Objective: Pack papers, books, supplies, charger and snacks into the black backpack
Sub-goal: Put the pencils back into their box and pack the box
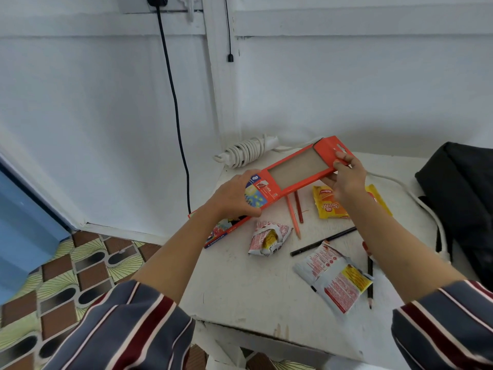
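I hold a red pencil box (pixel 294 170) above the white table (pixel 240 284). My left hand (pixel 234 196) grips its printed lower end, and my right hand (pixel 345 177) pinches the open flap at its far end. The window of the box shows bare cardboard. Under it lies a second red pencil box (pixel 218 236). Two orange-red pencils (pixel 294 209), black pencils (pixel 320 243), a yellow snack packet (pixel 329 202) and two white-red snack packets (pixel 269 237) (pixel 333 281) lie loose on the table. The black backpack (pixel 458 198) stands at the table's right edge.
A coiled white charger cable (pixel 248 150) lies at the table's back edge, its cord running right toward the backpack. A black cable (pixel 173 102) hangs down the white wall from a socket. Patterned floor (pixel 66 276) shows on the left, below the table.
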A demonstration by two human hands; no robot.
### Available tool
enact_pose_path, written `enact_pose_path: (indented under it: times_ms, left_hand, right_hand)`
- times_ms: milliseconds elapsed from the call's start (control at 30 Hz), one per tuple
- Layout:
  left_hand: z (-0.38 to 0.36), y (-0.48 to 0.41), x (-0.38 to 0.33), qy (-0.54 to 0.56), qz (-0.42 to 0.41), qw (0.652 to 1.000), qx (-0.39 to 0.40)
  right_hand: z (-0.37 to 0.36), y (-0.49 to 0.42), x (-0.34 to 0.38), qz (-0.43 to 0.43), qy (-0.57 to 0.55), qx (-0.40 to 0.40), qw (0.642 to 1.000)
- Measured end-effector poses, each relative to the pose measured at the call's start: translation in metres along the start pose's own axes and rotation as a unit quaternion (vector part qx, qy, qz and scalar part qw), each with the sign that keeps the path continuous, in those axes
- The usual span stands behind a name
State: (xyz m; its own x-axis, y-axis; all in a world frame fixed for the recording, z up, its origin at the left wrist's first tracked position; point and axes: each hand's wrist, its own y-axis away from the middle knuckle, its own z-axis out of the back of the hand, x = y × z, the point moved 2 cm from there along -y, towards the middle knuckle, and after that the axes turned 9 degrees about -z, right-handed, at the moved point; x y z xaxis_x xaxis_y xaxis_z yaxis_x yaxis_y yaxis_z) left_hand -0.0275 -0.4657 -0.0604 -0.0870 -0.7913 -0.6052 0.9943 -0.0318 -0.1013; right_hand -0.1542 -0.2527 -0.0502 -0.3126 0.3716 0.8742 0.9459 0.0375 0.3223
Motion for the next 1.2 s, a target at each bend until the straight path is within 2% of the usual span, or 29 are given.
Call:
enact_pose_path:
  times_ms: [133,333,533,800,1000,1200]
  left_hand:
    - [0.000,0.001,-0.002,0.008,-0.005,1.000,-0.012]
    - [0.004,0.002,-0.005,0.008,-0.024,1.000,-0.018]
    - [0.007,0.006,-0.008,0.015,-0.026,1.000,0.000]
    - [0.011,0.010,-0.018,0.019,-0.027,0.998,-0.056]
    - [0.014,0.017,-0.022,0.007,-0.010,0.996,-0.091]
    - [0.012,0.028,-0.016,-0.025,0.041,0.997,-0.063]
  right_hand:
    - [0.001,0.000,0.010,0.001,0.034,0.037,0.999]
    - [0.001,0.000,0.010,0.006,0.045,0.043,0.998]
    - [-0.008,0.004,0.005,0.007,0.068,0.087,0.994]
    - [-0.039,0.023,-0.017,0.010,0.138,0.137,0.981]
    - [-0.060,0.043,-0.034,-0.006,0.228,0.190,0.955]
    - [-0.063,0.048,-0.041,-0.019,0.323,0.228,0.918]
